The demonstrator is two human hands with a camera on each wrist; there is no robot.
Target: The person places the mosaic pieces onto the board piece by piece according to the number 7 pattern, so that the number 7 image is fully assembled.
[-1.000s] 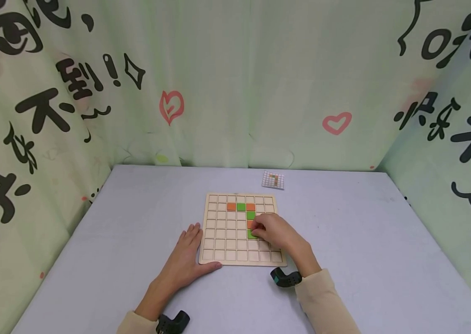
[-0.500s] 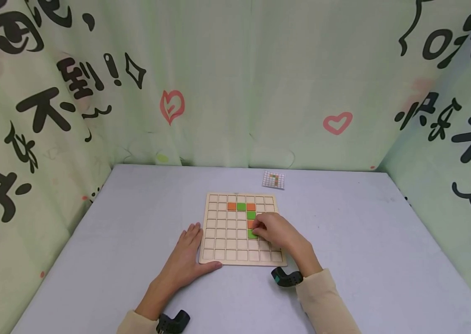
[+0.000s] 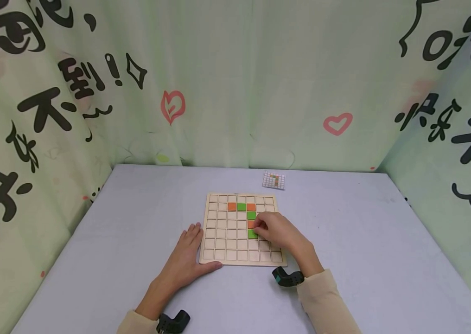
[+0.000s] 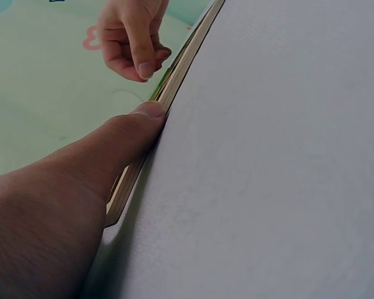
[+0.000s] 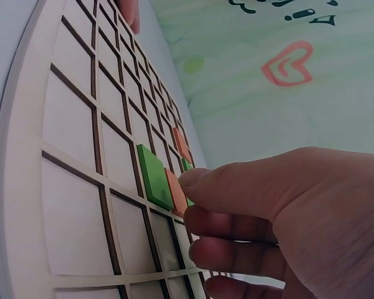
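Note:
A wooden grid board point(image 3: 221, 229) lies on the table, with orange and green square tiles set in some cells. They form a row near the top and a column running down from its right end; the lowest is a green tile point(image 3: 252, 234). My left hand point(image 3: 184, 260) rests at the board's lower left corner, fingers along the left side and thumb against the near edge. Over the column hovers my right hand point(image 3: 277, 230), its fingers curled and thumb beside an orange tile point(image 5: 176, 192). No tile shows between its fingertips. The right hand covers some cells.
A small card point(image 3: 273, 180) with a printed coloured grid pattern lies behind the board. The white table point(image 3: 369, 250) is enclosed by pale green curtains point(image 3: 219, 55) with black writing and hearts. Black cameras sit at both wrists.
The right hand shifts very slightly right and upward at the tile column. The left hand and the tiles stay in place.

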